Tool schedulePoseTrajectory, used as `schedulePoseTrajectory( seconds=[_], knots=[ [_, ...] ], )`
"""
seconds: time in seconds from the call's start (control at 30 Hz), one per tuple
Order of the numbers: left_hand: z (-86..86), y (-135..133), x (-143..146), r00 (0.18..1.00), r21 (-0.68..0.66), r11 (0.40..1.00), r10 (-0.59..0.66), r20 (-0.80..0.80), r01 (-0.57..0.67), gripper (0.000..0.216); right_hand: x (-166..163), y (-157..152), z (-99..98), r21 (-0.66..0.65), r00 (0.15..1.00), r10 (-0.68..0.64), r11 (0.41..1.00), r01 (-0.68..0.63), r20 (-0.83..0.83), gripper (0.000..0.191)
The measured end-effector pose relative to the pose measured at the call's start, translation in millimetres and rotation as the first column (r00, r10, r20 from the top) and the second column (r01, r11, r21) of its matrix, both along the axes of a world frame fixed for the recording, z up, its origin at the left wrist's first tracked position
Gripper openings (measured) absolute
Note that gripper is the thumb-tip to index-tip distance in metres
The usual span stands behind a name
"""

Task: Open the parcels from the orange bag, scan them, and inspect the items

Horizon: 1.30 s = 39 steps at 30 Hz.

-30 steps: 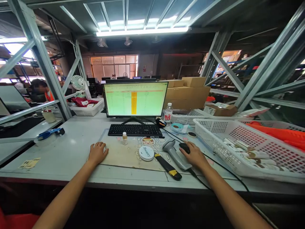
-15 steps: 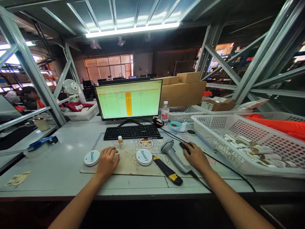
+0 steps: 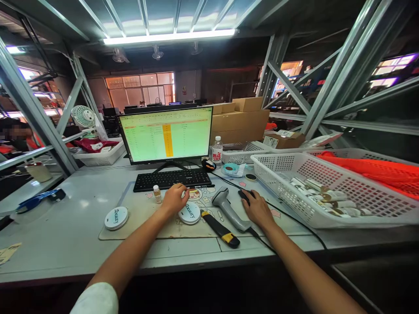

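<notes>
White basket (image 3: 284, 192) right of hands (image 3: 258, 208) holds pale items (image 3: 334, 196).

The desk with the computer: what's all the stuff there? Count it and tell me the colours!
monitor: 1, black, back of desk
keyboard: 1, black, below monitor
mat: 1, beige, mid-desk
round pieces: 2, white, on mat
small bottle: 1, brownish, white cap, on mat
long tool: 1, black-and-yellow, mid-desk
scanner: 1, grey, right of tool
mouse: 1, black, right of scanner
water bottle: 1, clear, right of monitor
baskets: at least 3, white, left and right
boxes: several, brown, behind monitor
light tube: 1, white, overhead
left hand: 1, bare, above mat
right hand: 1, bare, on mouse
Farther things: too blurry to count
</notes>
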<state>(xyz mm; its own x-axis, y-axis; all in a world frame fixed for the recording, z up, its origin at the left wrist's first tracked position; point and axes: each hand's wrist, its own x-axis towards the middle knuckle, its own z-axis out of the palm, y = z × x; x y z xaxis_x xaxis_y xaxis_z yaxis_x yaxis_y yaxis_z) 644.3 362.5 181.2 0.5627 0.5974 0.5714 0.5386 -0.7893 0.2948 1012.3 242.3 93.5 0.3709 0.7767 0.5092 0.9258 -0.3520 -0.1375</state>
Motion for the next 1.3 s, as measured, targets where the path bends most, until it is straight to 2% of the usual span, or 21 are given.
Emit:
schedulePoseTrajectory(
  seconds=[0.2,0.3,0.4,0.57,0.83,1.07,1.3],
  knots=[
    [7.4,28.8,33.3,0.992,-0.115,0.987,0.103,-0.075,-0.112,0.024,-2.2,-0.4,-0.1,0.003,1.000,-0.017,1.000,0.017,0.008,0.050],
    [8.5,46.6,42.9,0.966,-0.153,0.964,0.187,-0.178,-0.215,0.028,-3.5,-0.6,0.8,-0.004,1.000,-0.028,1.000,0.028,0.008,0.049],
    [6.7,64.2,48.8,0.941,-0.177,0.948,0.214,-0.264,-0.265,0.028,-5.0,-1.4,2.5,-0.011,0.999,-0.034,0.999,0.034,0.008,0.049],
    [-5.0,82.7,55.8,0.935,-0.200,0.951,0.167,-0.313,-0.237,0.043,-8.4,-4.2,5.1,-0.026,1.000,-0.019,0.999,0.020,0.010,0.050],
    [-20.8,91.3,75.7,0.927,-0.179,0.976,0.051,-0.372,-0.125,0.056,-15.4,-8.5,9.4,-0.008,0.999,-0.029,1.000,0.029,0.027,0.049],
    [-24.1,90.8,88.7,0.897,-0.081,0.990,0.071,-0.437,-0.118,0.048,-11.7,-7.9,6.7,-0.020,0.998,-0.046,0.999,0.046,0.034,0.048],
    [-22.0,85.9,88.4,0.901,-0.084,0.991,0.057,-0.431,-0.103,0.049,-8.8,-6.2,4.7,-0.017,0.998,-0.044,0.999,0.045,0.036,0.049]
  ],
)
